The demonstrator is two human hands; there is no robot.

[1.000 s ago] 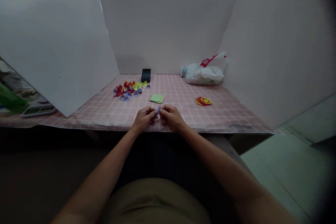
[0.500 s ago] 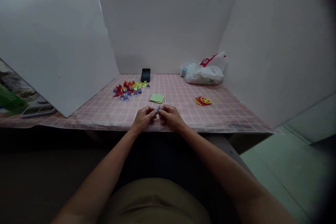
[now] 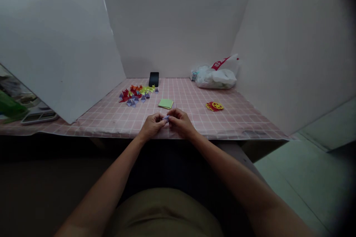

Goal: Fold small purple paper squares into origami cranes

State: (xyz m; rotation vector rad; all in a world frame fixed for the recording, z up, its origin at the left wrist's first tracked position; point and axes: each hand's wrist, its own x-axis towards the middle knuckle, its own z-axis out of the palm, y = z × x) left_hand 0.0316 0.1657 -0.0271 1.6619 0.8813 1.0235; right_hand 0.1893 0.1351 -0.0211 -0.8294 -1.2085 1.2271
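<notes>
Between my fingertips is a small piece of folded purple paper [image 3: 166, 117], held just above the near part of the table. My left hand [image 3: 151, 126] pinches it from the left, thumb and fingers closed. From the other side my right hand [image 3: 181, 121] grips its right end, fingers curled. The fingers cover much of the paper, so its exact shape is hard to make out. Just beyond the hands lies a stack of square paper sheets [image 3: 166, 103], light green on top. Folded paper pieces [image 3: 135, 94] in red, orange, yellow and purple are heaped to the left.
A dark phone [image 3: 154, 79] leans near the back panel [image 3: 178, 26]. At back right sits a white plastic bag [image 3: 217, 77]. Yellow and red cut-out shapes [image 3: 214, 106] lie on the checked pink cloth [image 3: 189, 96]. White panels [image 3: 278, 44] stand at both sides.
The purple paper has tipped from nearly upright to a flatter angle between the fingers. My right fingers have lifted and shifted slightly over it; the left hand has barely moved.
</notes>
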